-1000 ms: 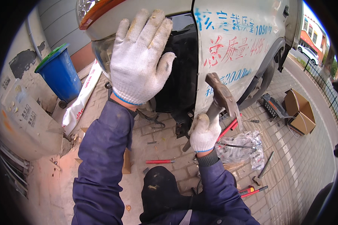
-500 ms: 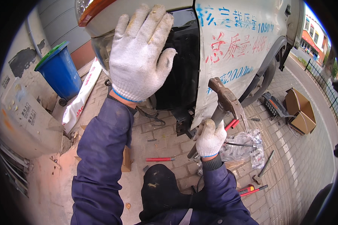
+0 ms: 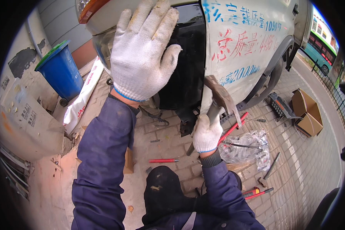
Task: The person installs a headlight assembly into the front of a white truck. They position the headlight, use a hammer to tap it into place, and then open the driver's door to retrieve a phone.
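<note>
Left hand (image 3: pixel 143 57): white knit glove, back toward the camera, fingers straight and slightly apart, thumb held out to the side. It stands in front of the vehicle's front corner, partly over a black panel (image 3: pixel 186 57); contact cannot be told.

Right hand (image 3: pixel 207 134): same kind of glove, fingers curled around the handle of a hammer (image 3: pixel 223 97), close below its head. The hammer is therefore in the right hand, head up, in front of the lower front edge of the white door (image 3: pixel 237 46). Touching or apart: cannot tell.

Containers:
- Cardboard box (image 3: pixel 306 113), at right on the paving, flaps open, bare brown inner walls visible; its bottom is hidden. A dark part (image 3: pixel 281 107) lies just beside it, outside.
- Clear plastic bag (image 3: pixel 262 163), crumpled on the ground right of the right hand. A black cable (image 3: pixel 243 145) crosses it; inside or on top, cannot tell.
- Blue bin (image 3: pixel 61 73), green at the top, by the wall at left; contents not visible.
- Long white wrapper (image 3: pixel 84 97), lying beside the bin; contents hidden.

Loose on the ground: red rod (image 3: pixel 163 161); second hammer (image 3: pixel 269 170).
</note>
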Tool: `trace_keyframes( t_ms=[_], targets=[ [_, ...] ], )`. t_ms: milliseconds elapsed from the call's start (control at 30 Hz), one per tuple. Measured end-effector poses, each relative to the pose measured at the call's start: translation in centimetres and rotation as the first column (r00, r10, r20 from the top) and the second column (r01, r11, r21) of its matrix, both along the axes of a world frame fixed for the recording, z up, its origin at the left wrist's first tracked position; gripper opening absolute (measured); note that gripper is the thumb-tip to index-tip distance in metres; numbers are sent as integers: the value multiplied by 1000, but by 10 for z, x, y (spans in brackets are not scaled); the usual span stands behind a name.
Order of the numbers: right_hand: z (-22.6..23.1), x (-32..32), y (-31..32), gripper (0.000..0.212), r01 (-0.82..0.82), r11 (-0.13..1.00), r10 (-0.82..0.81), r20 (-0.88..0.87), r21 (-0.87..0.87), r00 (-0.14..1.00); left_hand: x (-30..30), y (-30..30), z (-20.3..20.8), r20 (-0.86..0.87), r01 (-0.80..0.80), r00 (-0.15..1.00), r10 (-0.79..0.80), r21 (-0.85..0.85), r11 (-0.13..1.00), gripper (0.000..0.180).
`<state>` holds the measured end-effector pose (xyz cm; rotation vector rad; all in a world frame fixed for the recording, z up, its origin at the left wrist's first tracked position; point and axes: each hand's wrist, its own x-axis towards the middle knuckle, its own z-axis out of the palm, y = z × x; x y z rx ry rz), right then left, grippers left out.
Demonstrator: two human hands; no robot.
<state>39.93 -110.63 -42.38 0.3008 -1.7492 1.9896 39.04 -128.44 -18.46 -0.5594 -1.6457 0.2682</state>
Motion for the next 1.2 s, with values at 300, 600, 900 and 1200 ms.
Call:
trace_keyframes(
  t_ms=[300, 600, 900, 1200],
  targets=[
    [11, 31, 13, 30, -111, 956, 172, 211, -272, 962, 1, -1, 0, -15, 95, 995, -94, 23, 995, 70],
    [-24, 74, 33, 84, -505, 682, 460, -226, -529, 858, 3, 2, -1, 32, 54, 998, -55, 33, 998, 72],
    [-62, 86, 40, 43, -281, 793, 341, 12, -540, 940, -13, -4, -8, -34, 35, 999, -36, -32, 999, 68],
    [-110, 90, 44, 46, -155, 886, 352, 416, -437, 839, -22, -16, -5, -53, 89, 994, -94, -98, 991, 66]
  ],
)
